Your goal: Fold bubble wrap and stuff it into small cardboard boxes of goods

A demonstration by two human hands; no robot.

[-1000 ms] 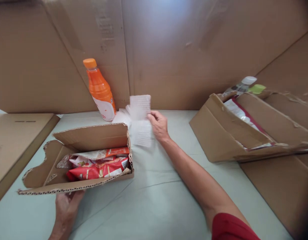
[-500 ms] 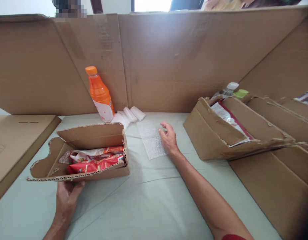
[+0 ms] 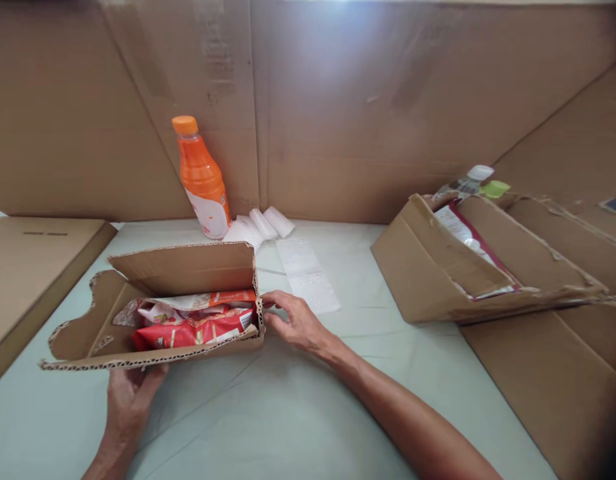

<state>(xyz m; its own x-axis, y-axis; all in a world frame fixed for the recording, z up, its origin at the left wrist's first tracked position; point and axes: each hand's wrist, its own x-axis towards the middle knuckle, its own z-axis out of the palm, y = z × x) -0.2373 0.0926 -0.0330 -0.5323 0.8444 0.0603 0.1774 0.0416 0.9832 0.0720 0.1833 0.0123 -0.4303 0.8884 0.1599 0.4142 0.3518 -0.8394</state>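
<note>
A small open cardboard box (image 3: 178,267) with ragged cut edges sits tilted toward me at the left of the table. Inside it lie red food packets (image 3: 198,330) and a whitish-orange one. My left hand (image 3: 128,400) grips the box from below its near side; the fingertips are hidden under it. At the box's right end, my right hand (image 3: 298,327) has its bent fingers and thumb against the wall. Just beyond this hand, a flat sheet of bubble wrap (image 3: 308,277) lies on the table.
An orange bottle (image 3: 203,180) stands against the tall cardboard wall (image 3: 338,120), beside rolled bubble wrap (image 3: 271,223). To the right is a divided cardboard box (image 3: 418,267) holding bottles and a packet. A flat carton (image 3: 38,267) lies at the left edge.
My right hand has moved left from the bubble wrap sheet to the right end of the box. My left hand keeps its hold. The view has tipped downward.
</note>
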